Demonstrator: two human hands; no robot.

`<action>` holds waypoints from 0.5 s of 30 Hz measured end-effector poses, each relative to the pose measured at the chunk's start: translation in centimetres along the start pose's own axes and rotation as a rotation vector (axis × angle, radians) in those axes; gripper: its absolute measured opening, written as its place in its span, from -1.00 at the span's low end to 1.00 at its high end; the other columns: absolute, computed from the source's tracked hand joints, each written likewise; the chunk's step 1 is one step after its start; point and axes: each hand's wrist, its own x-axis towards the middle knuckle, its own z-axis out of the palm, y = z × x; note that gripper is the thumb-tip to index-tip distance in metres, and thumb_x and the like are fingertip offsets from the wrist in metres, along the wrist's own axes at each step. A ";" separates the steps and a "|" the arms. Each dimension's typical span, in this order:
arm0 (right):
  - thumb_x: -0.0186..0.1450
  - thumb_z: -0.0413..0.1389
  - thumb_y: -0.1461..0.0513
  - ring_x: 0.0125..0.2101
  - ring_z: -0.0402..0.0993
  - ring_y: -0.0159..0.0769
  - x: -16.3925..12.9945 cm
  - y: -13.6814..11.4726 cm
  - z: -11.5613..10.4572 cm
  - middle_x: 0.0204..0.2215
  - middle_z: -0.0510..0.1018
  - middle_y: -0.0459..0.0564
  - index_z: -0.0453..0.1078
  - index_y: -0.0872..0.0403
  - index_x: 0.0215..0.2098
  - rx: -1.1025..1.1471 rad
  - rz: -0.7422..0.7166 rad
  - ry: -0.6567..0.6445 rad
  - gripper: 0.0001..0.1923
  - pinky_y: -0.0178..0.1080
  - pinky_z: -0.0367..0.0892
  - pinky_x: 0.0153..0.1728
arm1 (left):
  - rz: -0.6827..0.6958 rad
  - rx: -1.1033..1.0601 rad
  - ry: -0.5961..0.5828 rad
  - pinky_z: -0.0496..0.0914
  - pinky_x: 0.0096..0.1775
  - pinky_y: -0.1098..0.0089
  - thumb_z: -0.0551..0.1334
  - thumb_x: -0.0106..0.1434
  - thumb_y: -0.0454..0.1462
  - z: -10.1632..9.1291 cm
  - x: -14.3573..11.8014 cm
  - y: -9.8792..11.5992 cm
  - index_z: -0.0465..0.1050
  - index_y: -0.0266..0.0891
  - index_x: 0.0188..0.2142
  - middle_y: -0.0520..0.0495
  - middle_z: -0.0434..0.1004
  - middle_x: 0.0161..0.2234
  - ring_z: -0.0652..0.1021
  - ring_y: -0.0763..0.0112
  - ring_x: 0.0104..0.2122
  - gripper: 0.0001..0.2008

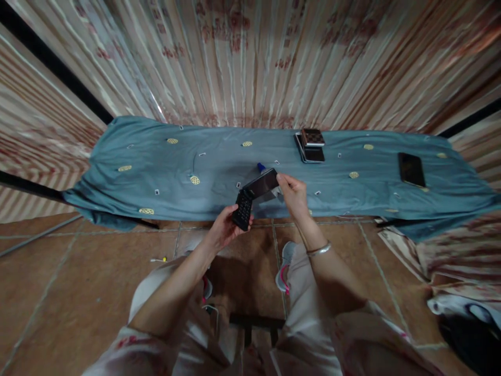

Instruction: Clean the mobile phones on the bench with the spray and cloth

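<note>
Between my hands is a black flip phone (243,209), unfolded so that its keypad half and its dark screen half form an angle. My left hand (226,225) grips the keypad half, thumb on its left side and fingertips showing on the right. With pinched fingers my right hand (293,194) holds the upper right corner of the screen half. A small blue object (261,167) shows just behind the screen's top edge; its kind I cannot make out. Something pale and partly hidden lies below the screen, near my right fingers.
A teal patterned cloth (219,156) covers the long surface ahead. A brown checkered wallet-like item (312,137) rests on dark flat devices (313,154) at the back. Farther right lies a black phone-like slab (411,169). Striped curtains (242,62) hang behind; dark poles (58,68) slant at the sides.
</note>
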 end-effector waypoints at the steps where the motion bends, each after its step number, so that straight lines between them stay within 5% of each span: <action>1: 0.13 0.24 -0.09 -0.31 0.55 -0.30 0.3 0.2 0.0 -0.46 0.62 -0.16 0.58 -0.01 -0.34 0.036 0.032 0.024 -0.64 -0.28 0.44 -0.23 | -0.003 0.003 -0.016 0.44 -0.43 0.45 0.13 0.25 -0.19 -0.1 -0.1 -0.1 0.50 -0.44 -0.15 -0.21 0.59 -0.42 0.56 0.38 -0.47 -0.65; 9: 0.01 0.34 -0.06 -0.50 0.53 -0.37 0.8 0.2 0.3 -0.52 0.62 -0.14 0.51 0.03 -0.46 0.295 0.319 -0.060 -0.64 -0.35 0.36 -0.51 | -0.040 0.005 -0.164 0.34 -0.50 0.46 0.20 0.09 -0.11 0.1 -1.3 -1.0 0.52 -0.48 -0.09 -0.20 0.57 -0.44 0.50 0.39 -0.51 -0.49; 15: 0.03 0.36 -0.01 -0.45 0.57 -0.33 1.0 -0.3 0.5 -0.48 0.65 -0.10 0.51 0.04 -0.44 0.338 0.368 -0.122 -0.68 -0.30 0.44 -0.42 | -0.037 0.017 -0.161 0.36 -0.48 0.46 0.18 0.13 -0.10 0.1 -2.0 -1.2 0.52 -0.47 -0.07 -0.22 0.58 -0.40 0.53 0.36 -0.47 -0.50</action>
